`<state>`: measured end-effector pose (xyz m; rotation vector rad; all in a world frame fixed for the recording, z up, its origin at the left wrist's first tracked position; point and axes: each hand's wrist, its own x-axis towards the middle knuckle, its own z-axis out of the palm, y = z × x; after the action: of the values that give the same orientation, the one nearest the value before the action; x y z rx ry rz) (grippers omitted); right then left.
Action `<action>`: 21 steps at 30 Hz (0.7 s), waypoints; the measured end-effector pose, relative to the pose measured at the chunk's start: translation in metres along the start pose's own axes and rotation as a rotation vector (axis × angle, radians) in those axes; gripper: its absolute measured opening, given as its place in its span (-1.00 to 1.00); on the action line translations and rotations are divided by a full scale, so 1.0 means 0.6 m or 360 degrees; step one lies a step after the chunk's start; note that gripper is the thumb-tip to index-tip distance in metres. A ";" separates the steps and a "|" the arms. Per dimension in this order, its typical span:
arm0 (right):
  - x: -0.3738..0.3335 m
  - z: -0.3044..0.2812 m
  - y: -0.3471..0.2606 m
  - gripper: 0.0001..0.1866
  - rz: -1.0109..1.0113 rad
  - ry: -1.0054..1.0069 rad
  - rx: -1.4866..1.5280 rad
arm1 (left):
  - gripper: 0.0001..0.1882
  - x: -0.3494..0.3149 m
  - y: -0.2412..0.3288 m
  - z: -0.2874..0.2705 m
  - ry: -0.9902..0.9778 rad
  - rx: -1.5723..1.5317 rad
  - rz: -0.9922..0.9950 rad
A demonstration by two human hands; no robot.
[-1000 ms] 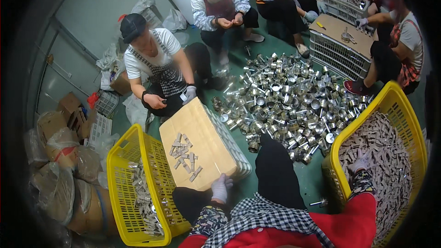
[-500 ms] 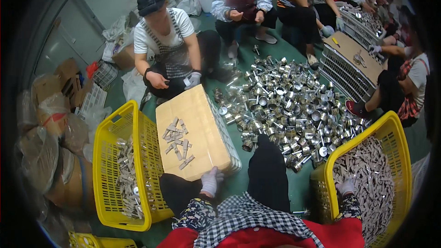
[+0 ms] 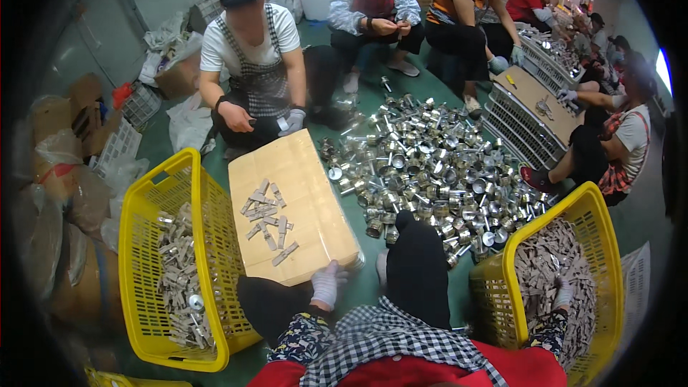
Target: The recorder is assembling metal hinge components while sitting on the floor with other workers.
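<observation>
My left hand (image 3: 327, 287), in a pale glove, rests at the near right corner of a tan cardboard-covered surface (image 3: 315, 201). Its fingers lie stretched along the edge, and I see nothing held in them. Several small flat grey strip-like pieces (image 3: 262, 209) lie loosely on the cardboard. On the right, my gloved right hand (image 3: 564, 294) reaches into a yellow basket (image 3: 510, 272) among many similar grey pieces (image 3: 555, 247). Its fingertips are down among the pieces, so whether they grip one is hidden.
Another yellow basket (image 3: 215, 258) of grey pieces stands left of the cardboard. A heap of shiny metal cups with stems (image 3: 437, 172) covers the floor ahead. Co-workers sit around it, one (image 3: 254, 64) just beyond the cardboard. Stacked grey crates (image 3: 519, 125) stand far right; bags and boxes line the left.
My right hand has moved farther into the right basket, away from its near left rim. The left hand keeps its place at the cardboard corner. The whole view has shifted slightly.
</observation>
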<state>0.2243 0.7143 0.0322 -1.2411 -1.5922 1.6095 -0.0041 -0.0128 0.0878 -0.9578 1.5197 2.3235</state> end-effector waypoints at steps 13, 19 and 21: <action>-0.356 0.456 -0.468 -0.73 -0.0304 -0.1178 0.0391 | -0.73 0.007 -0.015 0.000 0.0063 -0.0084 0.0112; -0.651 0.811 -0.462 -0.71 0.0018 -0.2050 0.0134 | -0.68 0.042 -0.053 -0.008 0.0085 0.0240 0.0290; -0.737 0.918 -0.417 -0.72 0.0114 -0.2257 0.0096 | -0.65 -0.001 -0.001 0.002 0.0106 0.0257 0.0216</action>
<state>-0.1295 0.1113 0.3025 0.0995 -2.1323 2.7864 -0.0040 -0.0114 0.0882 -0.9261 1.8201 2.2344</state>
